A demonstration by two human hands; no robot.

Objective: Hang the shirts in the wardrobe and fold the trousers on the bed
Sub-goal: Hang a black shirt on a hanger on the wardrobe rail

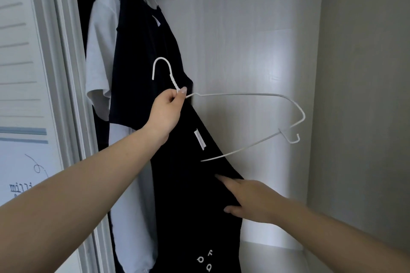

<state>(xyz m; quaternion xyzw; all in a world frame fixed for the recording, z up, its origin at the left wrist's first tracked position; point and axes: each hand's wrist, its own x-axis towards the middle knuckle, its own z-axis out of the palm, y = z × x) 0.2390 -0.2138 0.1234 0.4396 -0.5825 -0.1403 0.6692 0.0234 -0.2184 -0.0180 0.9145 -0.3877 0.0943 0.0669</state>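
The white wire hanger (233, 117) was pinched by the left hand (165, 113); the black cotton shirt (195, 184) (half-threaded) was gripped by the right hand (248, 199) and might slip off.

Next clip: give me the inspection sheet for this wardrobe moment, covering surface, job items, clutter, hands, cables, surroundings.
Surface: pale wardrobe shelf at lower right.
Job's things: white wire hanger partly inside black shirt; dark shirt and white shirt hang on the rail.
Clutter: nothing seen.
Hands: left hand pinches the hanger's neck; right hand holds the black shirt's edge.
Cables: nothing seen.
Surroundings: wardrobe back panel, louvred door at left.
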